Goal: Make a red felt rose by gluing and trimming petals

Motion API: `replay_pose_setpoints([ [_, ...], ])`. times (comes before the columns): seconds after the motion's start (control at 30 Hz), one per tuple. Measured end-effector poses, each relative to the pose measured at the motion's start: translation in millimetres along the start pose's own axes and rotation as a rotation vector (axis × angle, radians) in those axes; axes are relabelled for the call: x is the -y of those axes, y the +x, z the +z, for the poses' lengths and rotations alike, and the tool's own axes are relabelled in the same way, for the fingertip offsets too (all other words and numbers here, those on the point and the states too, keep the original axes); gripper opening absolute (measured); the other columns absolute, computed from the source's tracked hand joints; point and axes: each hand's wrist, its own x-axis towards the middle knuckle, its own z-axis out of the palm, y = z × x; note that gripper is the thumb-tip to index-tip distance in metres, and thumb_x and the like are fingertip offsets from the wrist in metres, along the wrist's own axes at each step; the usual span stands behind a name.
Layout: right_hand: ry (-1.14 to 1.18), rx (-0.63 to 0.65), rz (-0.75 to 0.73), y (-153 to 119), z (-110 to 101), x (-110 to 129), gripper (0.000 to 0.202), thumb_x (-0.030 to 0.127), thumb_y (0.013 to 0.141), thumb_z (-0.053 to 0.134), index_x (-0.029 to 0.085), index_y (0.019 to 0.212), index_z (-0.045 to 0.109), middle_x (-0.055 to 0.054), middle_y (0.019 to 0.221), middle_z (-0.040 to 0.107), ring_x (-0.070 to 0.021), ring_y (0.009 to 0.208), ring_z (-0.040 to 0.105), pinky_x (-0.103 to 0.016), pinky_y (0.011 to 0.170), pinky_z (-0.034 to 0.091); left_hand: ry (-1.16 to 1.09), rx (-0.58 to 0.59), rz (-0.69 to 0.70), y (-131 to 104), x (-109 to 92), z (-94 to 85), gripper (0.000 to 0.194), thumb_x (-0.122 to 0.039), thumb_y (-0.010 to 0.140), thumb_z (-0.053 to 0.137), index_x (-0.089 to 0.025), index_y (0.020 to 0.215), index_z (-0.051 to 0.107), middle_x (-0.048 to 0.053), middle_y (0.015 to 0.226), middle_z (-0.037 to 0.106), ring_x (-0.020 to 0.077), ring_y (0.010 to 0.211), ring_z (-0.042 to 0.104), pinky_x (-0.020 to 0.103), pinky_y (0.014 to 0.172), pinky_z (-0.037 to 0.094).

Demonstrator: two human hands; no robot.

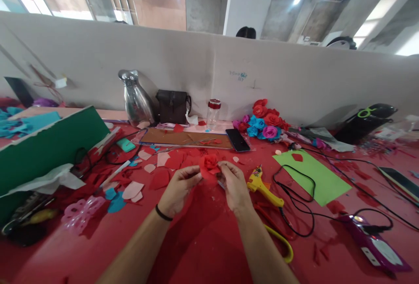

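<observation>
Between my two hands, a red paper flower point(209, 167) is held just above the red table. My left hand point(178, 188) pinches its left edge with thumb and fingers. On the other side, my right hand point(233, 183) grips the flower's right edge, its fingers curled. The underside of the flower is hidden. To the right of my right hand lies a yellow glue gun point(264, 188) with a black cord. Scissors with red and yellow handles point(281, 242) rest beside my right forearm. Red petal pieces point(160, 179) are scattered left of the flower.
Finished paper flowers point(262, 122) are piled at the back, near a phone point(237, 140) and a glass jar point(213, 116). A steel jug point(135, 98) and dark bag point(173, 107) stand by the partition. Green card point(312, 177), a purple power strip point(376, 242) and a green box point(52, 157) flank me.
</observation>
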Motion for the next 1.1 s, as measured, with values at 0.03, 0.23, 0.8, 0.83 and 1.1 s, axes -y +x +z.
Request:
replay_pose_setpoints([
  [0.03,0.022,-0.004,0.009,-0.6,0.9,0.6,0.016,0.035,0.064,0.068,0.02,0.064,0.064,0.003,0.06,0.065,-0.0127,0.055,0.057,-0.024,0.056,0.043,-0.035,-0.007,-0.012,0.2,0.3,-0.8,0.023,-0.015,0.051,0.084,-0.014,0.069,0.071,0.001,0.064,0.068,0.0099,0.057,0.06,0.02,0.058,0.047],
  [0.23,0.168,0.057,0.053,-1.0,3.2,-0.6,0.013,0.03,0.063,0.065,0.02,0.071,0.067,0.001,0.06,0.067,-0.0138,0.055,0.059,-0.026,0.059,0.047,-0.243,0.028,-0.059,2.3,-0.8,-2.6,0.024,-0.009,0.051,0.083,-0.016,0.069,0.068,-0.003,0.061,0.063,0.007,0.054,0.059,0.015,0.051,0.045],
  [0.8,-0.057,0.207,-0.062,-4.8,8.9,-15.2,0.011,0.025,0.064,0.071,0.02,0.073,0.071,0.001,0.07,0.069,-0.0142,0.069,0.06,-0.027,0.071,0.048,-0.2,-0.011,0.002,1.0,0.8,2.1,0.027,-0.016,0.055,0.082,-0.016,0.077,0.068,-0.003,0.067,0.065,0.0074,0.059,0.06,0.016,0.055,0.047],
  [0.83,-0.067,0.194,-0.072,-5.2,9.2,-15.1,0.01,0.026,0.064,0.072,0.02,0.072,0.071,0.0,0.069,0.069,-0.0143,0.068,0.06,-0.028,0.07,0.048,-0.197,-0.008,0.003,0.9,1.1,2.2,0.027,-0.016,0.055,0.083,-0.017,0.078,0.068,-0.003,0.067,0.065,0.0074,0.059,0.06,0.016,0.055,0.047],
  [1.1,-0.073,0.158,-0.09,-7.5,11.1,-15.8,0.011,0.026,0.064,0.072,0.02,0.073,0.07,0.001,0.07,0.07,-0.0142,0.066,0.061,-0.027,0.068,0.048,-0.167,-0.008,0.062,-1.0,2.1,5.1,0.025,-0.018,0.056,0.082,-0.018,0.077,0.068,-0.003,0.066,0.065,0.0072,0.059,0.059,0.017,0.056,0.046],
])
